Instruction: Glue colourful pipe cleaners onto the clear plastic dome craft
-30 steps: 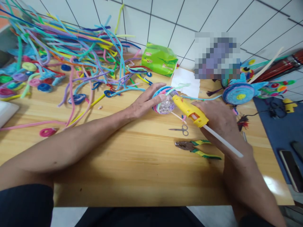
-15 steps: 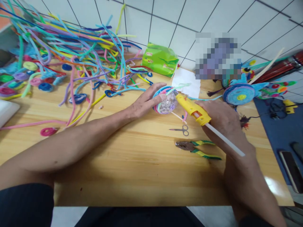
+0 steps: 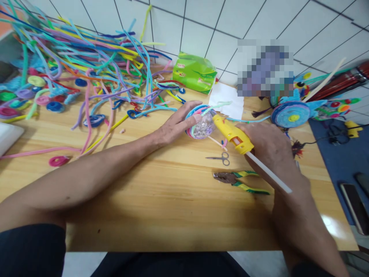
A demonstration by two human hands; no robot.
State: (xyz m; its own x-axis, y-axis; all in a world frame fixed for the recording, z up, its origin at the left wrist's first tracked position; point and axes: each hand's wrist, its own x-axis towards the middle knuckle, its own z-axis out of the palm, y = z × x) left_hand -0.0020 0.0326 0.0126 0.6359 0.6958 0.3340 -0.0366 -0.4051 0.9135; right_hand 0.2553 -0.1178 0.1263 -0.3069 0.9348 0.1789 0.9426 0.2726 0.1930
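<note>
Near the middle, my left hand (image 3: 180,123) grips a round craft piece (image 3: 203,127) by its left side, thumb on top. The piece has a clear, shiny centre and coils of blue, pink and green pipe cleaner round it. A pale green strand sticks out at its upper right. My right hand (image 3: 268,148) is wrapped round a yellow glue gun (image 3: 233,134), with a white glue stick (image 3: 269,172) poking from its back. The gun's nozzle is at the upper right edge of the piece; whether they touch I cannot tell.
Small scissors (image 3: 221,158) and green-yellow pliers (image 3: 230,178) lie below the hands. Many pipe cleaners (image 3: 86,54) and coils cover the left. A green packet (image 3: 194,73) and white paper (image 3: 227,100) stand behind. A blue disc craft (image 3: 291,114) is at the right.
My right hand has shifted the glue gun slightly to the left, along the upper right edge of the round piece. My left hand holds nearly the same position.
</note>
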